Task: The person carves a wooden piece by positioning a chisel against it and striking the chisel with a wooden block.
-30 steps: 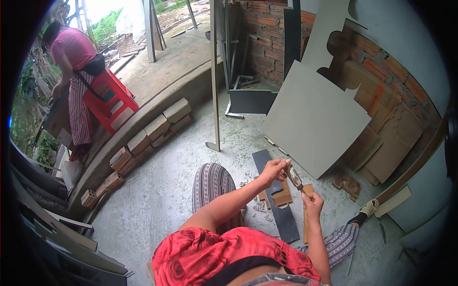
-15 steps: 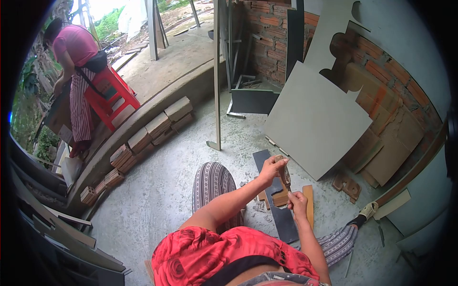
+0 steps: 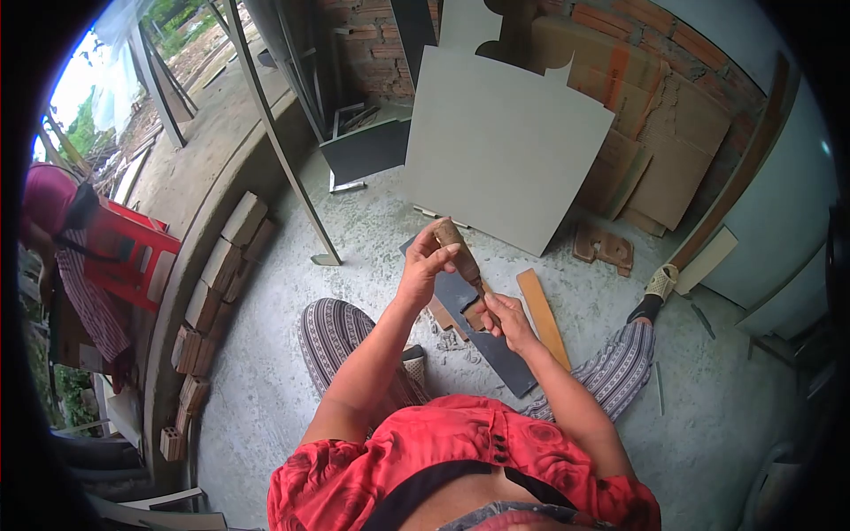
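Observation:
A chisel-like tool with a thick brown wooden handle point(image 3: 455, 247) is held up in front of me, tilted, its narrow metal part pointing down to the right. My left hand point(image 3: 427, 264) grips the handle, thumb across its side. Lower down, my right hand point(image 3: 505, 319) pinches the metal part; the tip is hidden by the fingers. Beneath both hands lies a dark grey board point(image 3: 505, 361) with a notched edge, over smaller brown wood pieces. A yellowish-brown wood strip point(image 3: 544, 317) lies to the right of it on the floor.
Grey crumbs point(image 3: 453, 340) are scattered beside the board. A large pale panel point(image 3: 509, 150) leans ahead, with cardboard point(image 3: 677, 146) behind it. A thin upright post point(image 3: 282, 150) and a row of bricks point(image 3: 212, 283) stand left. Another person point(image 3: 55, 208) is by a red stool point(image 3: 133, 257).
My view has swung right and down, so the other person sits nearer the left edge. Both hands still hold the tool, now raised closer to me with its handle plainly showing.

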### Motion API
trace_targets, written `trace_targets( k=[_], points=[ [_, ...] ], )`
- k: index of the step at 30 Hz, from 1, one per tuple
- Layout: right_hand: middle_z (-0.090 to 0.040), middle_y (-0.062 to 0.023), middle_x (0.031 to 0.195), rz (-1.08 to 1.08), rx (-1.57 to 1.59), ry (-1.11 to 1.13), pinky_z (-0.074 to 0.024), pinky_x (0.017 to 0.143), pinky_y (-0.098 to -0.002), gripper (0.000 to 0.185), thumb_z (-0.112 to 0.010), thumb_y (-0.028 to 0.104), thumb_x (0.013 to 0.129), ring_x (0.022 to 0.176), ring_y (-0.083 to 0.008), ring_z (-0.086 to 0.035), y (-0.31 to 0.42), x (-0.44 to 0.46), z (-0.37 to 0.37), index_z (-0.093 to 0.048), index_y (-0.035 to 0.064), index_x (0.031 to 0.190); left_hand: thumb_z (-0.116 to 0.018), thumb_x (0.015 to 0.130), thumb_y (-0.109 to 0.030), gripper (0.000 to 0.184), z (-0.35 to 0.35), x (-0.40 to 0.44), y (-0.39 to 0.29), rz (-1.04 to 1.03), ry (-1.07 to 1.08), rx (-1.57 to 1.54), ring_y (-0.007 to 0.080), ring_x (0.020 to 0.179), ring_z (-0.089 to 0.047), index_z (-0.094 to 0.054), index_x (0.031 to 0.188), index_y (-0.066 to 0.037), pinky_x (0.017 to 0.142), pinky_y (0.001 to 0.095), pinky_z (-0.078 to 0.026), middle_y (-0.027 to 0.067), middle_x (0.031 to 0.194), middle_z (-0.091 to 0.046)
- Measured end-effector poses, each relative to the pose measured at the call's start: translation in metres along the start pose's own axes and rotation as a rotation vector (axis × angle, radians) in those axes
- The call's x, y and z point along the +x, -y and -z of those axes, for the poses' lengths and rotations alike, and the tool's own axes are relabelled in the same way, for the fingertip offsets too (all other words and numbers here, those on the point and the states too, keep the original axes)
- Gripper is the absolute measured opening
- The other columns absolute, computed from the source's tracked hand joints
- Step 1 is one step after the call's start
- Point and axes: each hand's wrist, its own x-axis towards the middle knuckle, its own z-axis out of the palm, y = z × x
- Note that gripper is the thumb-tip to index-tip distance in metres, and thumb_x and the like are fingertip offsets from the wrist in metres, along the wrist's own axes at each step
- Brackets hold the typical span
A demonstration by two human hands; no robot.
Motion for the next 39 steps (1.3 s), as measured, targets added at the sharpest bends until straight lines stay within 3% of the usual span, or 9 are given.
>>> trace_targets(
  k=[2, 8, 13, 14, 15, 23, 26, 30, 39],
  points=[
    [-0.049, -0.0008, 0.054, -0.063, 0.036, 0.058, -0.0322, 0.04, -0.0173, 0.04, -0.048, 0.038, 0.093, 0.043, -0.0053, -0.041, 0.007, -0.001, -0.001, -0.06, 0.0022, 0.08, -0.065, 0.08, -0.018, 0.049, 0.001, 0.003, -0.004, 0.004, 0.039, -0.028, 0.0105, 0.079, -0.056, -0.048, 0.124, -0.005, 0.062, 0.0219, -0.045, 0.0062, 0.098, -0.061],
    [-0.054, -0.0037, 0.057, -0.104, -0.001, 0.178, -0.0369, 0.04, -0.0208, 0.04, -0.047, 0.039, 0.093, 0.043, -0.0091, -0.047, 0.007, -0.003, 0.0, -0.06, 0.0025, 0.083, -0.058, 0.086, -0.028, 0.034, 0.006, 0.003, -0.008, 0.014, -0.065, 0.053, 0.0078, 0.07, -0.056, -0.059, 0.111, -0.005, 0.053, 0.0187, -0.046, 0.003, 0.088, -0.061],
    [-0.053, -0.002, 0.058, -0.109, -0.059, -0.095, -0.0391, 0.042, -0.0205, 0.04, -0.049, 0.039, 0.092, 0.044, -0.0089, -0.046, -0.006, 0.001, -0.011, -0.061, 0.0015, 0.083, -0.059, 0.086, -0.026, 0.029, 0.002, -0.003, -0.007, -0.032, -0.125, 0.216, 0.0072, 0.069, -0.055, -0.061, 0.099, -0.001, 0.052, 0.0207, -0.045, 0.0008, 0.078, -0.059],
    [-0.053, -0.002, 0.058, -0.108, -0.063, -0.094, -0.0391, 0.042, -0.0205, 0.04, -0.049, 0.039, 0.092, 0.044, -0.0089, -0.046, -0.005, -0.001, -0.01, -0.061, 0.0015, 0.083, -0.059, 0.086, -0.025, 0.026, 0.002, -0.002, -0.002, -0.131, -0.148, 0.301, 0.0075, 0.065, -0.055, -0.06, 0.093, 0.0, 0.051, 0.0221, -0.044, 0.0017, 0.074, -0.06],
    [-0.051, -0.0009, 0.056, -0.094, -0.09, -0.111, -0.0371, 0.041, -0.02, 0.041, -0.05, 0.039, 0.091, 0.043, -0.008, -0.044, -0.004, -0.003, -0.009, -0.061, 0.0018, 0.08, -0.059, 0.086, -0.024, 0.025, 0.001, -0.001, 0.003, -0.229, -0.172, 0.388, 0.0078, 0.061, -0.056, -0.059, 0.087, 0.001, 0.05, 0.0235, -0.044, 0.0025, 0.07, -0.06],
    [-0.043, 0.0023, 0.05, -0.05, -0.19, -0.116, -0.0265, 0.035, -0.0181, 0.045, -0.05, 0.043, 0.09, 0.039, -0.004, -0.036, -0.013, -0.005, -0.007, -0.057, 0.0043, 0.069, -0.059, 0.085, -0.024, 0.028, -0.003, -0.011, -0.007, -0.269, -0.278, 0.585, 0.0119, 0.053, -0.059, -0.053, 0.071, -0.001, 0.047, 0.0268, -0.044, 0.007, 0.057, -0.056],
    [-0.043, 0.0022, 0.049, -0.048, -0.217, -0.137, -0.0257, 0.035, -0.0182, 0.045, -0.05, 0.043, 0.09, 0.039, -0.0038, -0.036, -0.017, -0.004, -0.003, -0.057, 0.0045, 0.068, -0.057, 0.086, -0.022, 0.026, 0.001, -0.01, -0.006, -0.288, -0.277, 0.765, 0.0114, 0.053, -0.059, -0.054, 0.069, -0.002, 0.05, 0.0264, -0.045, 0.0058, 0.056, -0.057],
    [-0.042, 0.0024, 0.048, -0.052, -0.249, -0.153, -0.0238, 0.034, -0.0183, 0.045, -0.05, 0.042, 0.09, 0.037, -0.0038, -0.034, -0.022, -0.002, 0.002, -0.056, 0.0045, 0.067, -0.056, 0.085, -0.025, 0.029, 0.003, -0.012, -0.006, -0.327, -0.271, 0.878, 0.0197, 0.054, -0.06, -0.054, 0.066, -0.003, 0.051, 0.0308, -0.045, 0.0093, 0.057, -0.057],
    [-0.043, 0.0025, 0.048, -0.038, -0.238, -0.133, -0.024, 0.033, -0.0182, 0.045, -0.05, 0.043, 0.09, 0.036, -0.0038, -0.034, -0.019, -0.007, 0.004, -0.056, 0.0048, 0.067, -0.053, 0.087, -0.026, 0.031, 0.008, -0.01, 0.006, -0.453, -0.273, 0.904, 0.0235, 0.053, -0.057, -0.055, 0.067, -0.003, 0.051, 0.0321, -0.044, 0.0108, 0.058, -0.056]
  ],
)
